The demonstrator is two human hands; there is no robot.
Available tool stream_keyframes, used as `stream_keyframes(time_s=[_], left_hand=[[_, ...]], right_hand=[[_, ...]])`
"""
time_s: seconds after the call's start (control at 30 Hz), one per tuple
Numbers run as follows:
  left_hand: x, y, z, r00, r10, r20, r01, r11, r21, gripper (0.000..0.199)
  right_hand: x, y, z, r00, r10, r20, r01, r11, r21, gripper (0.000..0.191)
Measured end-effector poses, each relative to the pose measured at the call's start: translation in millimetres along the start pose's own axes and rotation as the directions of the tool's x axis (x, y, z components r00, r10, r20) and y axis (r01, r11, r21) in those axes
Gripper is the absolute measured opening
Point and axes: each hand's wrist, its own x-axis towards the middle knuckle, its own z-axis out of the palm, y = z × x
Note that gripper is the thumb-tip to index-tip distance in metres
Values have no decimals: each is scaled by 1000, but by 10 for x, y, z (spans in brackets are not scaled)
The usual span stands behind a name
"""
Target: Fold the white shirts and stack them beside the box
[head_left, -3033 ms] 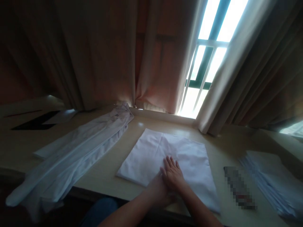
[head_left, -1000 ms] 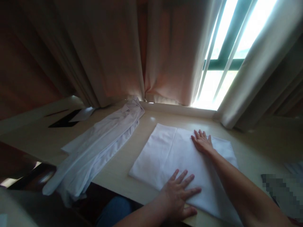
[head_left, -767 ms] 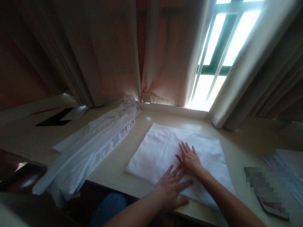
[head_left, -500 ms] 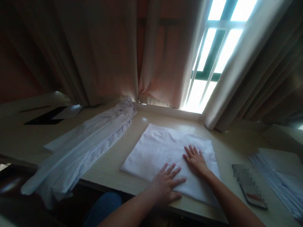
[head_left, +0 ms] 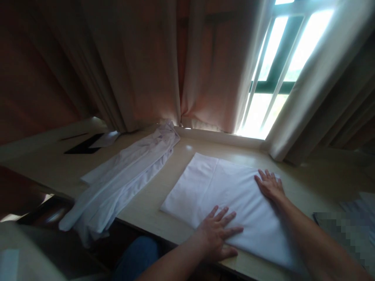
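A folded white cloth (head_left: 193, 187) lies flat on the pale table (head_left: 143, 203). My left hand (head_left: 218, 234) rests with fingers spread on its near edge, the thumb by the table's front edge. On the cloth's far right corner lies my right hand (head_left: 269, 185), palm down, fingers apart. Faint creases run across the cloth between the two hands. Neither hand grips anything. To the left, a long, loosely bunched white garment (head_left: 125, 175) stretches from the back of the table and hangs over the front edge.
At the back left lie a black flat item (head_left: 80, 145) and a pale sheet (head_left: 104, 139). A pixelated dark object (head_left: 336, 230) and a stack of white cloth (head_left: 366, 203) are at the right. Curtains (head_left: 146, 70) and a bright window stand behind the table.
My right hand has slid right across the cloth to its far right corner, and creases now show between the hands. My left hand stays near the front edge. The view has shifted left.
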Motion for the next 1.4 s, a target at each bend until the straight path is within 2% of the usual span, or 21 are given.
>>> stream_keyframes(time_s=[0.07,0.17,0.23,0.3,0.37,0.43,0.5,0.67,0.77,0.83,0.93,1.07,1.17,1.27,1.33,1.4], left_hand=[[0,2,3,1000,2,3,-2,1000,9,73],[8,4,19,1000,0,3,0,1000,14,73],[19,9,32,1000,1,2,-1,1000,18,72],[33,13,42,1000,3,-1,-3,999,34,74],[44,17,52,1000,10,-7,-10,999,52,77],[46,17,65,1000,21,-19,-20,998,61,77],[40,15,81,999,31,-35,-29,998,62,74],[21,10,138,995,43,-87,-38,998,58,68],[24,-5,169,995,58,-87,-51,996,75,67],[26,-18,180,995,58,-84,-51,995,83,67],[13,-6,195,996,36,-80,-31,997,69,66],[-17,161,289,996,-1,-93,2,1000,12,70],[2,353,401,992,-38,-117,34,999,-30,68],[103,456,432,992,-87,-93,80,994,-76,55],[231,429,377,986,-133,-99,123,987,-99,44],[410,326,285,973,-169,-159,155,983,-98,43]], right_hand=[[-10,-90,-34,1000,11,-9,-11,1000,-5,70],[-241,-439,-111,997,-59,-50,59,998,-14,71],[-566,-767,-158,972,-219,-84,219,976,-8,69],[-972,-1066,-180,930,-366,-31,366,930,22,66],[-1363,-1222,-177,907,-419,36,416,907,60,65],[-1658,-1165,-166,912,-404,65,400,914,66,64],[-1835,-908,-165,933,-354,64,352,935,33,64],[-1985,-58,-215,987,-156,24,157,985,-69,62],[-2023,152,-233,999,-36,-7,36,997,-71,63],[-2041,150,-262,1000,-5,-23,3,997,-73,63],[-2090,20,-373,997,-14,-71,7,995,-100,63],[-2256,-327,-493,971,-150,-184,131,985,-112,65],[-2394,-610,-404,968,-209,-138,204,978,-48,64],[-2464,-758,-241,980,-191,-51,193,981,26,62],[-2476,-781,-177,985,-172,-29,174,983,55,62],[-2475,-781,-172,988,-153,-32,155,985,70,61]])
